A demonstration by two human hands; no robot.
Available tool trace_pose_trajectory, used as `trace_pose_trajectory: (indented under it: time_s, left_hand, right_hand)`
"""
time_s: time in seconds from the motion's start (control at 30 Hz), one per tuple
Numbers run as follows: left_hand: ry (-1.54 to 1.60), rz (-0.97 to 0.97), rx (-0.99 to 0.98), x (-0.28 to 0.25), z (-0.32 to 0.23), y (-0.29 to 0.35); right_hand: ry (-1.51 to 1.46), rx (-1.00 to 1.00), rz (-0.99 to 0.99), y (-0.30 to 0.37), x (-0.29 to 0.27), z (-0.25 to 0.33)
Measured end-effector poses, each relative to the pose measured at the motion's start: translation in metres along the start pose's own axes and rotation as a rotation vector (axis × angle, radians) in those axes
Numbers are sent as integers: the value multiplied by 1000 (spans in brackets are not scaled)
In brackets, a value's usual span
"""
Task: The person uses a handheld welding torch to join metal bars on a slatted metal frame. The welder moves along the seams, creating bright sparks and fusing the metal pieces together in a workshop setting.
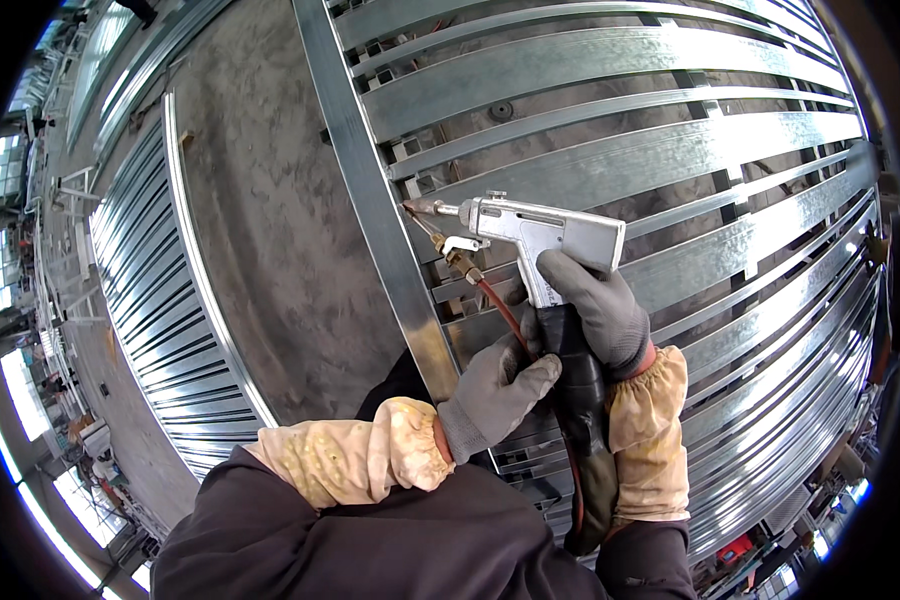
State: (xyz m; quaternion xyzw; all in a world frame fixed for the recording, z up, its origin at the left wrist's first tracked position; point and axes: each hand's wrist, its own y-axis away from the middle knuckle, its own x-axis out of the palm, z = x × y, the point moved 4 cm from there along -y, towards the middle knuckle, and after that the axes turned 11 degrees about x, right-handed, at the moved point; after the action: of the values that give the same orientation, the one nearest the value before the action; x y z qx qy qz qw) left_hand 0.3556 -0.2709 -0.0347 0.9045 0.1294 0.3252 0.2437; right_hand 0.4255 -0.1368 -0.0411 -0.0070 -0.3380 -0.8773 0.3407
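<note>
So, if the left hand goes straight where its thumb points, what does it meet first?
Probably the black tubular sleeve below the silver gun-shaped tool. Depth is unclear: the left hand may touch it.

Windows (24,396): burned out to white along the left side, daylight apparently entering there.
Slatted frame (610,160): threw back hard glare, brightest in white streaks toward the right.
Slatted panel (145,290): gleamed in bright stripes near its lower end.
Floor (270,200): lay dim and matte.
Metal gun (580,235): showed pale and crisp.
Gloves (605,310): were evenly lit and sharp.
Jacket (420,545): sank into dark tones.
Rim: black fisheye vignette, bent straight lines, blue fringing at left, small blurry background.
</note>
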Motion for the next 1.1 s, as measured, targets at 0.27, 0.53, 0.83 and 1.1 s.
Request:
trace_pose_trajectory:
  time_s: [0.27, 0.53, 0.83, 1.1]
  left_hand:
    - [-12, 39, 68, -1, -5, -1]
    - [18, 46, 77, -2, -4, 0]
    - [49, 12, 57, -1, -5, 3]
    - [60, 39, -14, 2, -7, 5]
  right_hand:
    - [-150, 229, -9, 1, 5, 2]
    - [-259, 357, 9, 6, 11, 13]
    - [-252, 352, -23, 8, 16, 16]
    - [-166, 307, -19, 6, 12, 11]
